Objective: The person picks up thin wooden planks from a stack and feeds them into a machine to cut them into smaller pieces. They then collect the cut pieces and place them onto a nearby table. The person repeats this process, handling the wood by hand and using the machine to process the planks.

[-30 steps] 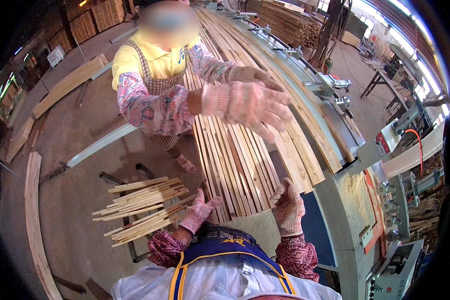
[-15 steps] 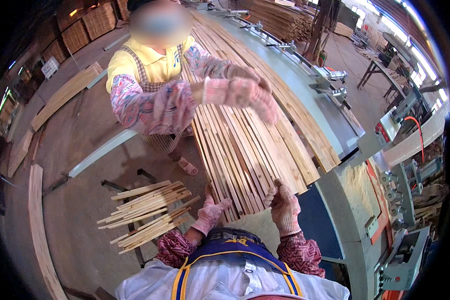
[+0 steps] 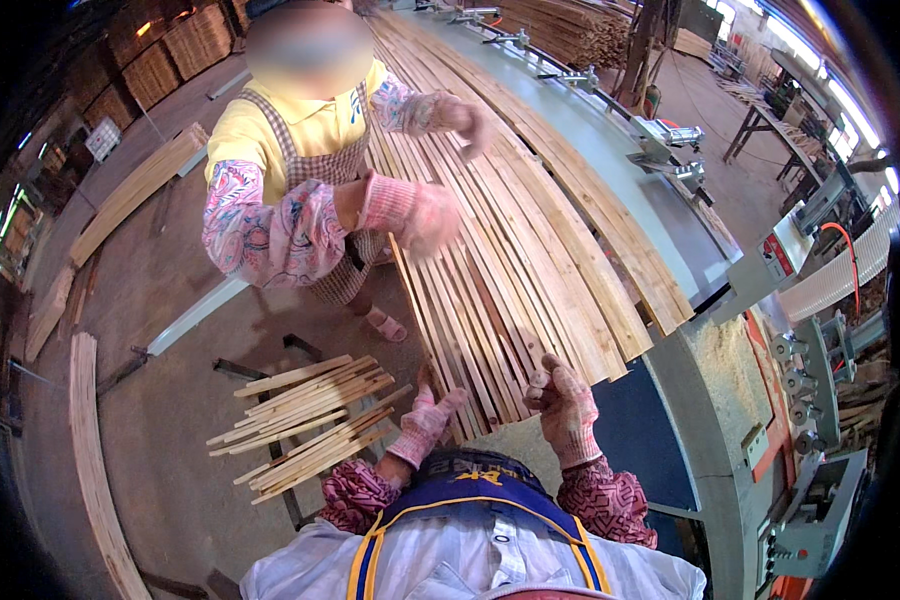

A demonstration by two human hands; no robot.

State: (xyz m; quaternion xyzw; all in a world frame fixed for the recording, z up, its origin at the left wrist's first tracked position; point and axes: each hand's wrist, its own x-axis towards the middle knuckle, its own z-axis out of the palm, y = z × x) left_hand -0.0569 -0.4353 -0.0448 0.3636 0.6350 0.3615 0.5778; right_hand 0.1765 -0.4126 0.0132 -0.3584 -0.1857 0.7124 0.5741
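Both gloved hands, left hand [image 3: 425, 420] and right hand [image 3: 567, 405], are clamped on wooden slats' [image 3: 510, 290] near ends; a squared, even pull seems needed.

Gloved hands [image 3: 565, 405] at wooden slats [image 3: 515, 250]

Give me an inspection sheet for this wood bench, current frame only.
Surface: long grey table, sawdust at its near end.
Job's things: long wooden slats stacked lengthwise on the table; near ends by both hands.
Clutter: short slats piled on a low metal rack to the left.
Hands: gloved left hand at the near slat ends, grip unclear; gloved right hand curled shut above them, contents unclear.
Cables: orange hose on the machine at right.
Surroundings: co-worker opposite with both gloved hands at the stack; planks on the floor.
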